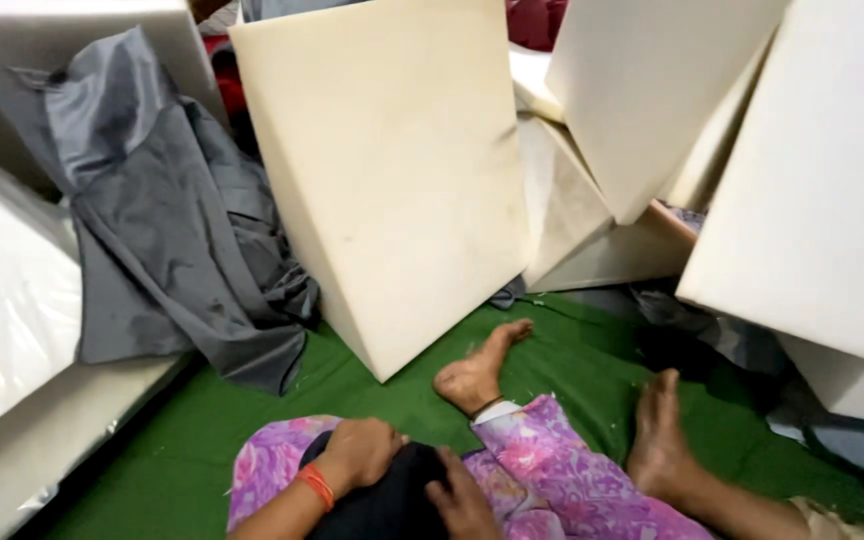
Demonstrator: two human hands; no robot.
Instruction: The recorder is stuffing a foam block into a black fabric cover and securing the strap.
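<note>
My left hand (362, 450), with an orange thread at the wrist, is curled over a black cloth (392, 500) on my lap. My right hand (460, 502) lies against the same black cloth from the right and is partly cut off by the bottom edge. My grip there is unclear. I sit on a green mat (202, 440) in purple flowered clothing, with my bare feet (477, 372) stretched forward. A large cream foam slab (392, 170) leans upright just beyond my feet.
A crumpled grey fabric (172, 230) hangs over white plastic-wrapped foam (2, 290) on the left. More cream foam slabs (822, 170) lean at the right and back. Grey cloth (852, 440) lies under them at the lower right.
</note>
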